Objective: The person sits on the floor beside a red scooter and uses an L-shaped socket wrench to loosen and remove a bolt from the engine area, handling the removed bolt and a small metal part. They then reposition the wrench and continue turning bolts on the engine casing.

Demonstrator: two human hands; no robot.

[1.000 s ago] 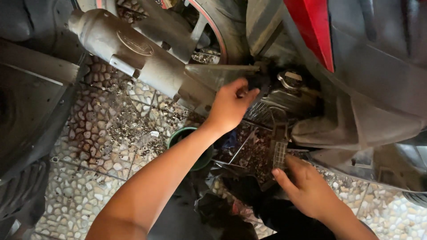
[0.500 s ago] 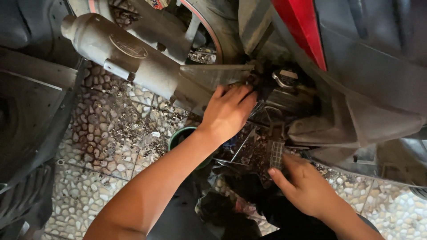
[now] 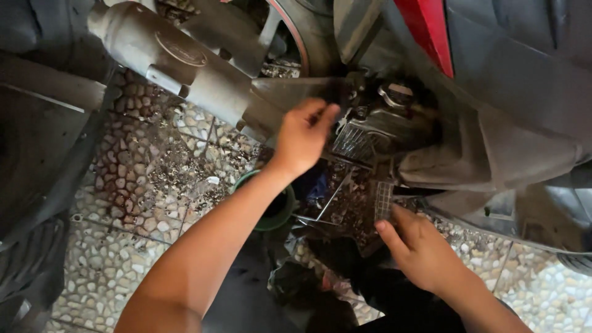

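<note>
Head view: left hand (image 3: 302, 139) is reaching up to the grimy grey finned metal engine case (image 3: 370, 132), fingers curled against its left edge; whether they are gripping anything, cannot tell. Right hand (image 3: 422, 250) is resting below the engine case, fingers loosely spread, thumb touching a ribbed grey footpeg (image 3: 383, 200). A round green plastic pan (image 3: 271, 206) is sitting lower left of the case, under the left forearm.

The big exhaust pipe (image 3: 172, 68) is dull grey metal, a bit dusty. The engine (image 3: 376, 132) is dirty metal with thin ribs. The red body panel (image 3: 431, 28) is shiny, smooth plastic. The floor (image 3: 142, 179) is bumpy pebble tile. The green bowl (image 3: 280, 216) looks like plastic.
</note>
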